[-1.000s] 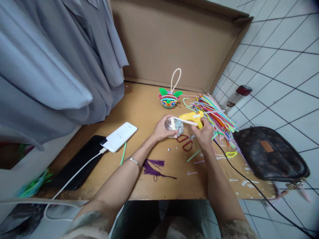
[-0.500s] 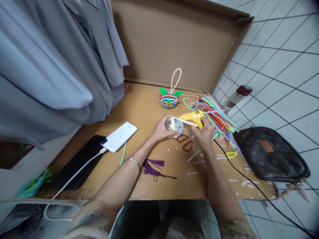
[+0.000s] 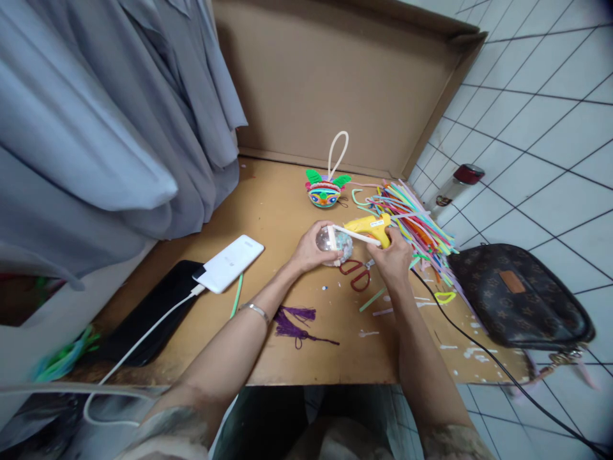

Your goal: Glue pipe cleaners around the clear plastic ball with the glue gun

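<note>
A clear round ball (image 3: pixel 326 240) with a white strip around it is held between the thumb and fingers of my left hand (image 3: pixel 307 248). My right hand (image 3: pixel 393 257) grips a yellow glue gun (image 3: pixel 368 224) by its handle, the nozzle pointing left at the top of the ball. A white fuzzy stem (image 3: pixel 357 235) runs from the ball to the fingers of my right hand. Red-handled scissors (image 3: pixel 360 277) lie on the table just below, between my hands. Behind the ball sits a colourful animal-head ornament (image 3: pixel 325 193) with green ears and a white loop.
Many coloured stems (image 3: pixel 416 223) lie at the right, by a bottle (image 3: pixel 454 188) and a brown bag (image 3: pixel 524 297). Purple tassels (image 3: pixel 294 324) lie near the front. At the left are a white power bank (image 3: pixel 230 263), a black tablet (image 3: pixel 153 319) and hanging grey cloth (image 3: pixel 158 115).
</note>
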Motion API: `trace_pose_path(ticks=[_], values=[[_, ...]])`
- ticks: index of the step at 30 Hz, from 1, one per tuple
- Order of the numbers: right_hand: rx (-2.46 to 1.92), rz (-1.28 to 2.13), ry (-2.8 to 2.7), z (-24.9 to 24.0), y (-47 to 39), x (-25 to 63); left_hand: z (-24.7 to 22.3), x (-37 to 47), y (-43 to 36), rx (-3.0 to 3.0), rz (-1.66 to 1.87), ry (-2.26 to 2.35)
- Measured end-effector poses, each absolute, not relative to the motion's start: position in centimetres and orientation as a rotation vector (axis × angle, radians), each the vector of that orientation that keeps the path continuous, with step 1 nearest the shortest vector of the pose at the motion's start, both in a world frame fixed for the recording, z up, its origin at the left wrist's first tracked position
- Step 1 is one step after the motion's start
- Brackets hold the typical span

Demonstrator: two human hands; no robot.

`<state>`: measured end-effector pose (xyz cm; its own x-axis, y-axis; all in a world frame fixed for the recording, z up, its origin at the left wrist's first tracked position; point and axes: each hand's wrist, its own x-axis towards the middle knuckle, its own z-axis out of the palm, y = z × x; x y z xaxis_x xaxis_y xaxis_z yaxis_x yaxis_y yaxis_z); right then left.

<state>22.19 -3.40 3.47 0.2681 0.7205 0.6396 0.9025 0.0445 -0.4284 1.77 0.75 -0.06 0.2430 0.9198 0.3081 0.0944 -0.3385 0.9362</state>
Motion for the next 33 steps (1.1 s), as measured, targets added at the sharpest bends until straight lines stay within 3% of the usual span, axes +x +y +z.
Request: trace_pose_path(ticks=[15,33], values=[[-1.686,-0.145,-1.407,3.56,-3.37,21.87,0.02,1.80,0.72,1.668,1.211,0.963],[-1.696,-0.231,-1.463,3.34,-3.41,21.93,-0.29,1.89,0.92,1.679,1.231,0.956]])
